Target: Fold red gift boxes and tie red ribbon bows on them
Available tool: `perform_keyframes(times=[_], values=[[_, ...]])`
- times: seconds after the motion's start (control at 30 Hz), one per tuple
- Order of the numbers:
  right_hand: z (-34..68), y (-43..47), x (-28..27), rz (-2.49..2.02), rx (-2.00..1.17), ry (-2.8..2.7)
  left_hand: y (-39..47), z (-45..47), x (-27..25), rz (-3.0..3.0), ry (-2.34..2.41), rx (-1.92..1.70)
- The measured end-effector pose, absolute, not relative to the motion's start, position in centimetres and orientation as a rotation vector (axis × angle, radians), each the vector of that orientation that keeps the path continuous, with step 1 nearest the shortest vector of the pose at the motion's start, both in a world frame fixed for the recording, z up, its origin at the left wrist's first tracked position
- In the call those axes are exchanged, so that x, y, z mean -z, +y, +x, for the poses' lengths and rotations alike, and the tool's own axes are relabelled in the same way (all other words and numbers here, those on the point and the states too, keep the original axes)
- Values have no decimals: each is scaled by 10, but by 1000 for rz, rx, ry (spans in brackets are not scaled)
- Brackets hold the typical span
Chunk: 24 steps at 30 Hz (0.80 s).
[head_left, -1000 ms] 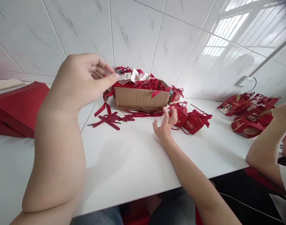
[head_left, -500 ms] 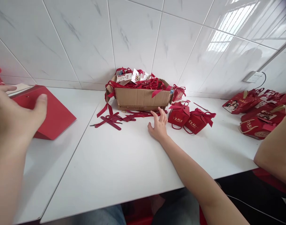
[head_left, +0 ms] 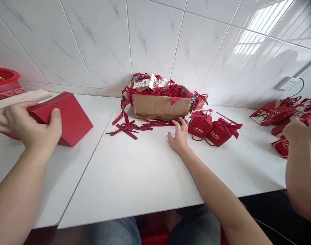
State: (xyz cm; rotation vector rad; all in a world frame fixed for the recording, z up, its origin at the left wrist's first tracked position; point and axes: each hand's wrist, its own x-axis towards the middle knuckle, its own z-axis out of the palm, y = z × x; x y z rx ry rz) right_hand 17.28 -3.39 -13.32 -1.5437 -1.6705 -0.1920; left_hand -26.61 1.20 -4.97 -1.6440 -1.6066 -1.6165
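Observation:
On the left, my left hand [head_left: 34, 124] grips a plain red gift box [head_left: 75, 119] by its top edge, with the thumb on the near face and the fingers reaching over the far side. The box is tilted, one lower corner pointing down at the table. My right hand [head_left: 179, 137] lies on the white table with fingers spread, holding nothing. Its fingertips are near loose red strips [head_left: 157, 123] in front of a cardboard carton [head_left: 161, 107]. Just right of it stand two red boxes, one with a ribbon bow [head_left: 200, 124] and another beside it [head_left: 220, 132].
More red ribbon pieces [head_left: 126, 128] lie left of the carton, which overflows with ribbons and tags. A red basin [head_left: 11, 76] stands at far left. Another person's hands [head_left: 300, 131] are at the right, over several red bags [head_left: 269, 112]. A tiled wall borders the back.
My left hand and the red box now appear farther right and more fully in view, as the whole scene shifts right. The other person's hands have come further into view.

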Motion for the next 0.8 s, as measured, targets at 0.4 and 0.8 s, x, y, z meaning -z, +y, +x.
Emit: perform_keyframes(times=[0.4,0.8], values=[[168,-48,113,-1309,10,-1747,-55,-151,55,-1947,-666,1811],[110,-100,84,-597,199,-2024,-93,-104,69,-2670,-372,1456]])
